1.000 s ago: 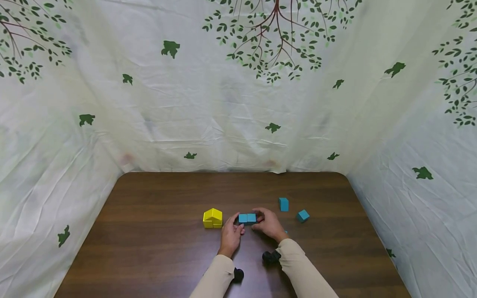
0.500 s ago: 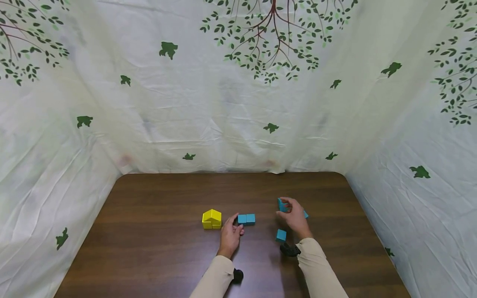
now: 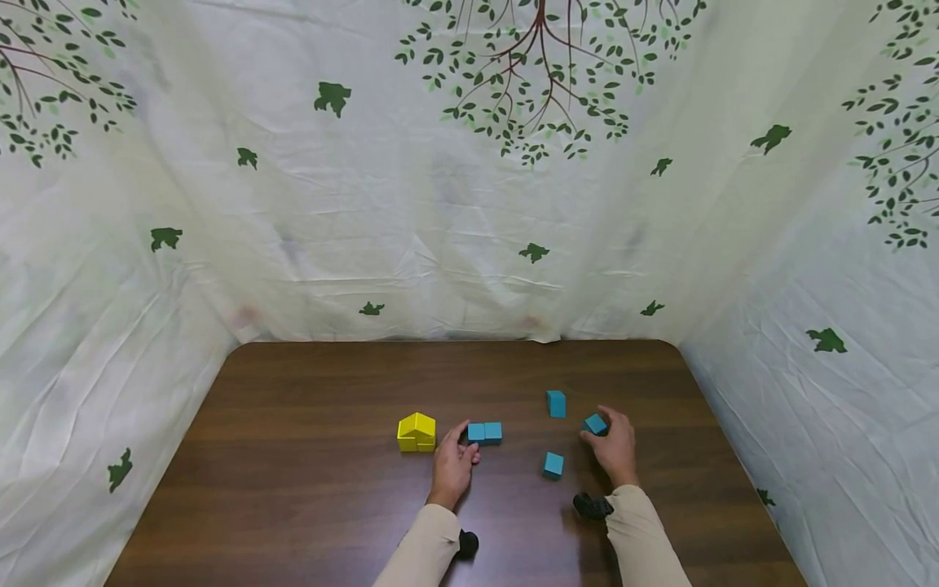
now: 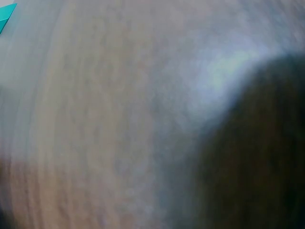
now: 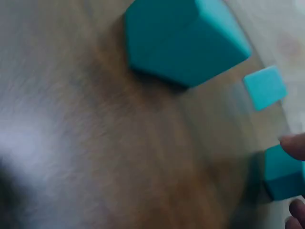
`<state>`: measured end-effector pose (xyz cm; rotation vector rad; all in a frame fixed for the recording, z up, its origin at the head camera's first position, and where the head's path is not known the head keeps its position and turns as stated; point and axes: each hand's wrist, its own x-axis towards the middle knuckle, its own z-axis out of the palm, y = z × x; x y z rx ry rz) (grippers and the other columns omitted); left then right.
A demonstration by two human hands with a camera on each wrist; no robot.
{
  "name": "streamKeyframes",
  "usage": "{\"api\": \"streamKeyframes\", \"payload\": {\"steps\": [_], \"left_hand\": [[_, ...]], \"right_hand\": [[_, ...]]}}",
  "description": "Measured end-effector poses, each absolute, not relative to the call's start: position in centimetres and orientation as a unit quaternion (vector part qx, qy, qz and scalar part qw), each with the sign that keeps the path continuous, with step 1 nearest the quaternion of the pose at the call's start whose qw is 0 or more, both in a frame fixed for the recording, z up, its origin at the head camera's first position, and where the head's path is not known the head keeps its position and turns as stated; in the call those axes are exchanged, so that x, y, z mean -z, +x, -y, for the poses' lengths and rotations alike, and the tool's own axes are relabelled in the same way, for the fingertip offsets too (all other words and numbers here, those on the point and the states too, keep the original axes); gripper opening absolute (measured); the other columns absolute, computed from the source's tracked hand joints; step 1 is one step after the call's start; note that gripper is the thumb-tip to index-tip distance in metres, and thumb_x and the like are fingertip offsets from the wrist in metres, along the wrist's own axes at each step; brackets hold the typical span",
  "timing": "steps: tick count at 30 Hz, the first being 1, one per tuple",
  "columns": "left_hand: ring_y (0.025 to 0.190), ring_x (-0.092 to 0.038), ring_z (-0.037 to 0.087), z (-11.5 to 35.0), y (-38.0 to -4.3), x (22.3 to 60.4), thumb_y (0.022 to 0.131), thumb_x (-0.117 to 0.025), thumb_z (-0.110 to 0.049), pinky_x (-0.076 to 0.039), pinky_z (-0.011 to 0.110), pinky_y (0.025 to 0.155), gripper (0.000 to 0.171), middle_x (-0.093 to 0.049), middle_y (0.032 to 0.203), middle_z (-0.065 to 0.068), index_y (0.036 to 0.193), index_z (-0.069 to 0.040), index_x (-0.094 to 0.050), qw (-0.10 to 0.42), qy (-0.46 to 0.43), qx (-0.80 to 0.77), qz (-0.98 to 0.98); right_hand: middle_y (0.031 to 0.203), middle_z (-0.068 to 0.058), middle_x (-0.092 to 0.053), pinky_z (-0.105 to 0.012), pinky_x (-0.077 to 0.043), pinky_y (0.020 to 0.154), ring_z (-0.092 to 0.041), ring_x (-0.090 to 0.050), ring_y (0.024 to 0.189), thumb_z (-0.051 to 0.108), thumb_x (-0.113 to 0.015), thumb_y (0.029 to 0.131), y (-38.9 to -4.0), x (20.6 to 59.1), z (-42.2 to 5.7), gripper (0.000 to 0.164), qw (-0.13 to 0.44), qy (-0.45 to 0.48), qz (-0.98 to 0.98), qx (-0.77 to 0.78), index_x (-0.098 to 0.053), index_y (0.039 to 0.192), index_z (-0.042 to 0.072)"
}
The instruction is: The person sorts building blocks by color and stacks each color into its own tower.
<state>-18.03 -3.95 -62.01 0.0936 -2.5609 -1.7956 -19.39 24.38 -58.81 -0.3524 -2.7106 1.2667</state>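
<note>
My right hand (image 3: 614,444) is at the right of the group, its thumb and index finger on either side of a tilted blue block (image 3: 595,425). In the right wrist view, fingertips (image 5: 294,145) overlap the top edge of that blue block (image 5: 282,174). My left hand (image 3: 453,466) rests beside two blue blocks (image 3: 485,433) set side by side, fingertips right at their left end. Only a blue corner (image 4: 5,15) shows in the left wrist view. Another blue block (image 3: 553,465) lies nearer to me, and one more blue block (image 3: 556,403) stands farther back.
A small house-shaped stack of yellow blocks (image 3: 416,432) stands just left of my left hand. All rest on a brown wooden table (image 3: 308,481). White cloth (image 3: 440,204) with leaf prints hangs behind and along both sides of the table.
My right hand has left the paired blue blocks, passed over the back blue block and moved right to the tilted one. My left hand has stayed beside the pair.
</note>
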Motion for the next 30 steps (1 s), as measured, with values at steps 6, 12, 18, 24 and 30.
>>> {"api": "streamKeyframes", "payload": {"steps": [6,12,18,24,30], "left_hand": [[0.069,-0.06,0.012,4.0,-18.0,61.9,0.091,-0.062,0.003,-0.055,0.029,0.074,0.046,-0.056,0.095,0.009,0.135,0.0,-0.051,0.001,0.032,0.572,0.82],[0.069,-0.06,0.012,4.1,-18.1,61.9,0.091,-0.062,0.002,-0.054,0.029,0.074,0.046,-0.056,0.095,0.009,0.136,0.0,-0.051,0.002,0.029,0.572,0.82],[0.069,-0.06,0.012,4.1,-18.0,62.0,0.091,-0.062,0.002,-0.055,0.03,0.075,0.046,-0.056,0.095,0.009,0.136,0.0,-0.051,0.002,0.027,0.57,0.821],[0.069,-0.06,0.013,4.0,-18.0,61.9,0.09,-0.062,0.003,-0.054,0.029,0.074,0.046,-0.056,0.095,0.009,0.135,0.0,-0.051,0.005,0.028,0.571,0.82],[0.069,-0.06,0.013,4.0,-18.0,61.9,0.091,-0.062,0.003,-0.054,0.029,0.073,0.046,-0.056,0.096,0.01,0.135,0.001,-0.051,0.003,0.027,0.572,0.82]], "right_hand": [[0.122,-0.031,-0.052,-0.055,-0.042,0.092,-0.045,-0.05,0.111,0.002,-0.068,0.086,-19.1,60.0,-24.5,0.046,0.073,-0.125,0.886,-0.439,-0.051,0.127,-0.01],[0.115,-0.027,-0.055,-0.053,-0.044,0.089,-0.04,-0.053,0.105,0.002,-0.069,0.086,-18.8,61.1,-24.5,0.042,0.097,-0.129,0.876,-0.455,-0.055,0.125,-0.007],[0.111,-0.027,-0.057,-0.052,-0.045,0.086,-0.038,-0.054,0.103,0.002,-0.07,0.085,-18.6,61.9,-24.6,0.041,0.108,-0.145,0.861,-0.475,-0.054,0.122,-0.005],[0.11,-0.026,-0.059,-0.051,-0.046,0.086,-0.037,-0.055,0.103,0.002,-0.072,0.083,-18.6,62.0,-24.9,0.039,0.106,-0.159,0.855,-0.482,-0.056,0.119,-0.005],[0.111,-0.027,-0.06,-0.051,-0.047,0.086,-0.038,-0.056,0.103,0.003,-0.072,0.084,-18.6,62.0,-25.0,0.04,0.098,-0.165,0.854,-0.484,-0.058,0.121,-0.005]]}}
